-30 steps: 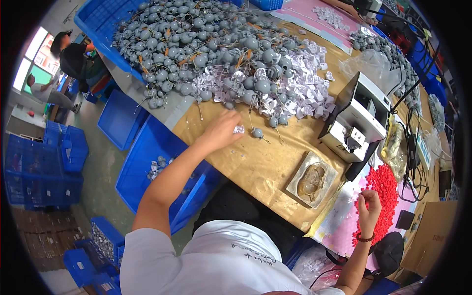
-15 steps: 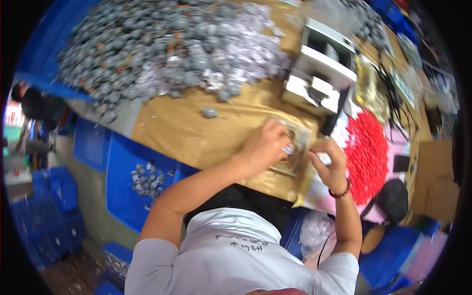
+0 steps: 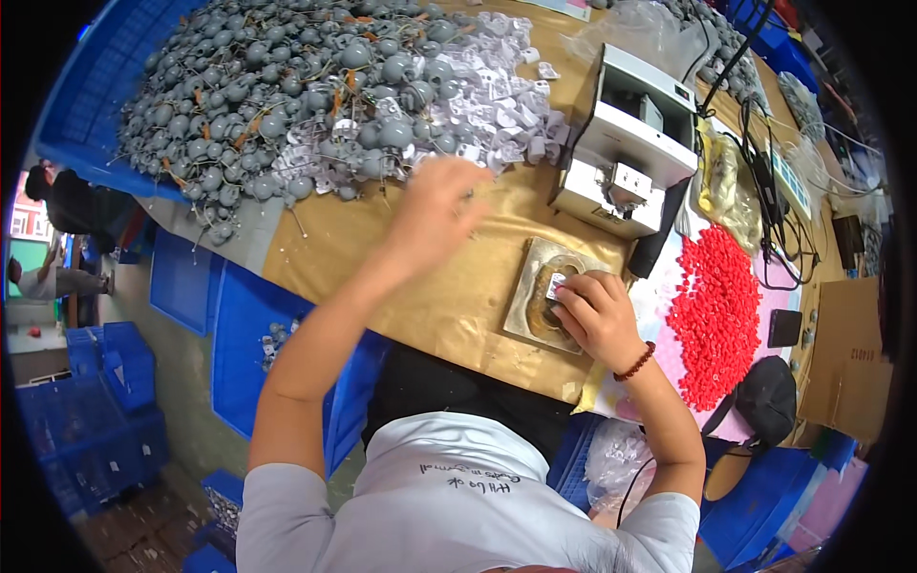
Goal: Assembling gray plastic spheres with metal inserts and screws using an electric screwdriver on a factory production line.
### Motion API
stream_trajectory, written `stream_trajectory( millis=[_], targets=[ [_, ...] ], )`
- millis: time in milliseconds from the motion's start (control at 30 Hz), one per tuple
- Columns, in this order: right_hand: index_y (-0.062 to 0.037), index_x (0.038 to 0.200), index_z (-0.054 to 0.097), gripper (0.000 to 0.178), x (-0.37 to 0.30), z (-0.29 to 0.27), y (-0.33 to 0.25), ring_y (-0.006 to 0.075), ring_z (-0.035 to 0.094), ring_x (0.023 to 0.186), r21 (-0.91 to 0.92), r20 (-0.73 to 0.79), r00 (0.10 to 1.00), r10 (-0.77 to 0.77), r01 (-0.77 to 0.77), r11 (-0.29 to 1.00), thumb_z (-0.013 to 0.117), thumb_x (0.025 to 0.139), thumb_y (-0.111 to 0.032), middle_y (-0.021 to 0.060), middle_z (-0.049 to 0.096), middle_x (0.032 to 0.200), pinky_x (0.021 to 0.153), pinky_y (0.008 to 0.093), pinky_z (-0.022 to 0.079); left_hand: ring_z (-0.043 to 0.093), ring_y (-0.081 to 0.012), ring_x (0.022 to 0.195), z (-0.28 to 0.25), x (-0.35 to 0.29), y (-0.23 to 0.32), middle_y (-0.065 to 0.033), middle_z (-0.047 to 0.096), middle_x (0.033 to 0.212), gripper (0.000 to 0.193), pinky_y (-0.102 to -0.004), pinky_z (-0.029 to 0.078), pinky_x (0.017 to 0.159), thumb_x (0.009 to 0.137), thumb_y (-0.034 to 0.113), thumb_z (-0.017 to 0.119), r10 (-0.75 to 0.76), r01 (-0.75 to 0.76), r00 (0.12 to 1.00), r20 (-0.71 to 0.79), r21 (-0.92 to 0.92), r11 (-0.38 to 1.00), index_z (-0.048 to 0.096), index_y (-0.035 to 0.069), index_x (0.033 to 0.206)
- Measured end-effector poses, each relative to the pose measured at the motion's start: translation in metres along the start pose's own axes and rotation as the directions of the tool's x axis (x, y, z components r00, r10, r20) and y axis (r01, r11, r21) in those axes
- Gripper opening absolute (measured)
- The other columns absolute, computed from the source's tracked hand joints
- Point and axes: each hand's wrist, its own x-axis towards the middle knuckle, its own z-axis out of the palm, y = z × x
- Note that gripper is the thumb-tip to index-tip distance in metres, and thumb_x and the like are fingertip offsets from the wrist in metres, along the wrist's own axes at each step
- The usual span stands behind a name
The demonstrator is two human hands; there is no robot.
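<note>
My right hand [image 3: 597, 315] rests on a tan moulded fixture block [image 3: 531, 307] on the brown-covered table [image 3: 449, 306]. Its fingertips pinch a small pale part [image 3: 556, 284] down into the block's hollow. My left hand [image 3: 435, 212] is blurred, hovering above the table just short of a big heap of grey ball-shaped parts [image 3: 287, 105] mixed with small white pieces [image 3: 487, 86]. Whether it holds anything is unclear. A bead bracelet sits on my right wrist.
A white box-shaped machine [image 3: 630, 143] stands behind the fixture. A pile of red pieces [image 3: 716, 315] lies on a pink sheet to the right, with cables and a cardboard box [image 3: 850, 372] beyond. Blue crates [image 3: 239, 334] sit below the table's left edge. Another person [image 3: 67, 201] is far left.
My left hand went from the heap's edge to the fixture and has now swung back toward the heap. My right hand came from beside the red pieces onto the fixture and stays there.
</note>
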Motion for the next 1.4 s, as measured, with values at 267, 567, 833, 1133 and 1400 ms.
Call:
stream_trajectory(
  millis=[267,567,833,1133,1400],
  targets=[
    [-0.0081,0.107,0.066,0.033,0.001,0.000,-0.002,0.0303,0.059,0.100,0.003,0.008,0.998,0.070,-0.070,0.998,0.078,0.076,-0.008,0.0082,0.062,0.110,0.085,0.0419,0.049,0.051,-0.0313,0.113,-0.035,0.048,-0.046,-0.0067,0.063,0.105,0.014,-0.0416,0.046,0.090,0.081,0.017,0.077,-0.072,0.146,0.988,-0.138,0.660,0.737,0.072,0.008,0.090],
    [0.0000,0.120,0.062,0.037,0.007,-0.022,-0.001,0.0308,0.063,0.102,0.354,-0.137,0.924,0.356,-0.290,0.889,0.073,0.085,-0.001,0.0181,0.062,0.117,0.087,0.0372,0.052,0.063,-0.0126,0.082,-0.085,0.087,-0.021,-0.0029,0.070,0.089,0.021,-0.0278,0.049,0.078,0.097,0.024,0.065,-0.233,0.193,0.941,-0.246,-0.175,0.965,0.074,0.006,0.103],
    [0.0014,0.146,0.044,0.050,0.072,-0.057,-0.044,0.0161,0.061,0.111,0.899,-0.040,0.917,0.397,-0.140,0.415,0.061,0.099,-0.006,0.0119,0.063,0.123,0.097,0.0301,0.047,0.060,-0.0120,0.072,-0.064,0.042,0.084,-0.0053,0.068,0.084,0.015,-0.0280,0.050,0.068,0.095,0.019,0.068,0.056,-0.066,0.998,-0.041,-0.323,0.944,0.071,0.005,0.092],
    [0.0024,0.128,0.062,0.029,0.046,-0.054,-0.048,0.0100,0.061,0.093,0.885,0.301,0.797,0.524,-0.438,0.158,0.058,0.099,0.001,0.0048,0.064,0.108,0.083,0.0246,0.049,0.061,-0.0359,0.113,-0.009,-0.045,0.095,-0.0151,0.063,0.120,0.060,-0.0414,0.050,0.094,0.076,0.016,0.083,0.192,-0.196,0.980,-0.044,-0.135,0.971,0.061,0.009,0.131],
    [0.0059,0.115,0.068,0.023,0.058,-0.084,-0.052,0.0154,0.068,0.085,0.735,0.226,0.907,0.354,-0.398,0.550,0.056,0.095,0.007,0.0101,0.069,0.094,0.077,0.0272,0.053,0.064,-0.0266,0.105,0.012,-0.051,0.073,-0.0111,0.063,0.117,0.050,-0.0359,0.050,0.091,0.078,0.011,0.083,0.041,0.188,0.926,0.375,-0.553,0.812,0.063,0.005,0.124]
  ],
)
